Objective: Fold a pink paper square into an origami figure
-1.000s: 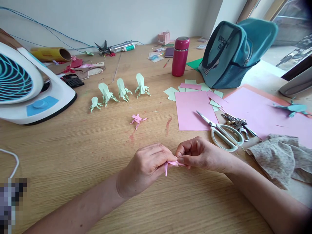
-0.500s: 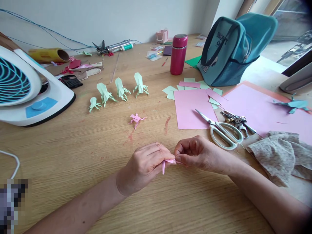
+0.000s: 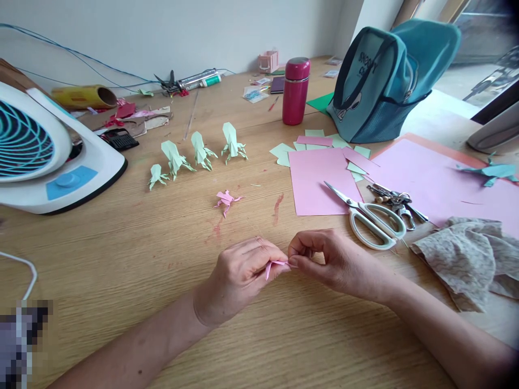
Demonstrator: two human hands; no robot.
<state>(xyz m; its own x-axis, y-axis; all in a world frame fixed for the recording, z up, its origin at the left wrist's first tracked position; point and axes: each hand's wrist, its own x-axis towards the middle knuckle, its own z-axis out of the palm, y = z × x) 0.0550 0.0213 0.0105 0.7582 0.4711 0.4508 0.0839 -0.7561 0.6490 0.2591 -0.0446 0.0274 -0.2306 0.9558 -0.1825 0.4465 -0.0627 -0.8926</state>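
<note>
Four green figures (image 3: 198,147) are lined up beyond the pink figure (image 3: 227,200), mostly to its left. Nearer than the pink figure, to its right, the left hand (image 3: 245,265) is closed on folded pink paper (image 3: 269,269); its end is pinched by the right hand (image 3: 340,266), thumb meeting forefinger. Farther right, scissors (image 3: 356,206) are laid.

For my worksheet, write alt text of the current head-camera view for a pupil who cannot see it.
A person's left hand and right hand pinch a small folded pink paper at a wooden table. Beyond them stand four pale green paper figures and one pink figure; to the right, scissors lie partly on a pink sheet.
</note>
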